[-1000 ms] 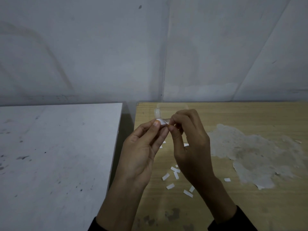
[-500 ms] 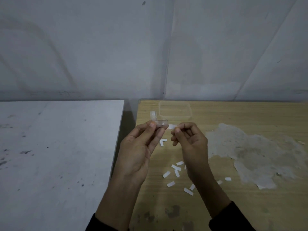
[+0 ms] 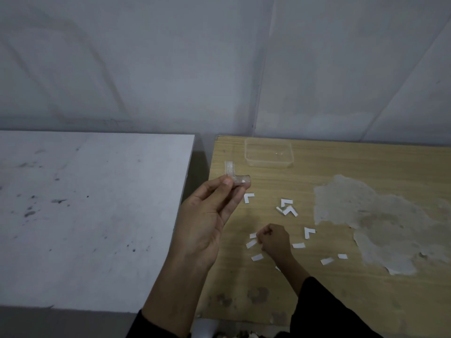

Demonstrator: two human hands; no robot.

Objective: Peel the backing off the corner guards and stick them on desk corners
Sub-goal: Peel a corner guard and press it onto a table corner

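L hand (image 3: 207, 215) pinches clear corner guard (image 3: 241, 179) above wooden desk (image 3: 366, 301) left edge; R hand (image 3: 274, 242) fingers curled among backing strips (image 3: 298, 245), grasp indeterminate.

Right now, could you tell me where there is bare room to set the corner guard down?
The white table shows open surface, only dark smudges. On the wooden desk, free patches lie right of the clear container along the back edge, and near the front edge below the backing strips. It is crowded mid-desk, where those strips surround the right hand.
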